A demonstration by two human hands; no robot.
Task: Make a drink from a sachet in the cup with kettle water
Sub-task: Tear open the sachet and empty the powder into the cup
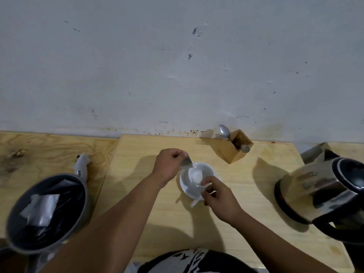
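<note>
A white cup [204, 170] stands on a white saucer [186, 189] in the middle of the light wooden board. White powder [196, 176] lies inside the cup. My left hand [169, 166] pinches a small silvery sachet [186, 162], tilted over the cup's left rim. My right hand [218, 196] sits at the cup's near right side, fingers closed around the cup's handle. A steel electric kettle [323, 192] with a black handle stands at the right.
A wooden holder [234, 148] with a spoon and fork stands behind the cup by the wall. A grey bin [47, 211] lined in black, with wrappers inside, is at the left. A white gadget [81, 164] lies behind it.
</note>
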